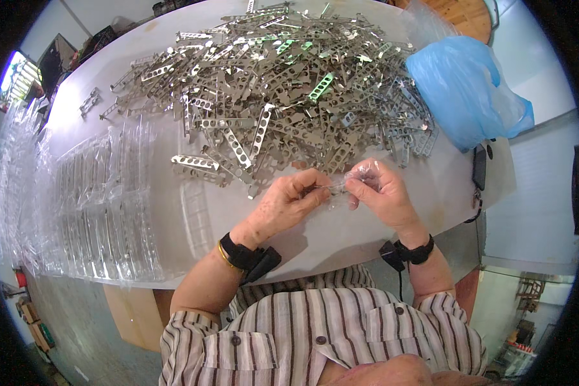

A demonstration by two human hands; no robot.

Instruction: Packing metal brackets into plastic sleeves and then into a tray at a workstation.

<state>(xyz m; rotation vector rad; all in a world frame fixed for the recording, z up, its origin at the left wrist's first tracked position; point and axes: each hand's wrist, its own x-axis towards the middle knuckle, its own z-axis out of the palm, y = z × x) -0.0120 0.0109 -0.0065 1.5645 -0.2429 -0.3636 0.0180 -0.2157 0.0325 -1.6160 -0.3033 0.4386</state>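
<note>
In front of me, both hands meet over the near side of the white table. My left hand is closed in a pinch, fingertips on the edge of a clear plastic bag. Gripping the same bag from the other side is my right hand, with crumpled film over its fingers. Whether anything lies inside the bag cannot be made out. Just beyond the hands spreads a large heap of flat metal strips with rows of round holes. One strip in the heap has a green tint.
Rows of clear plastic packets lie at the left, with more stacked film beyond them. A blue plastic bag sits at the right beside the heap. A black device with a cord is at the table's right edge.
</note>
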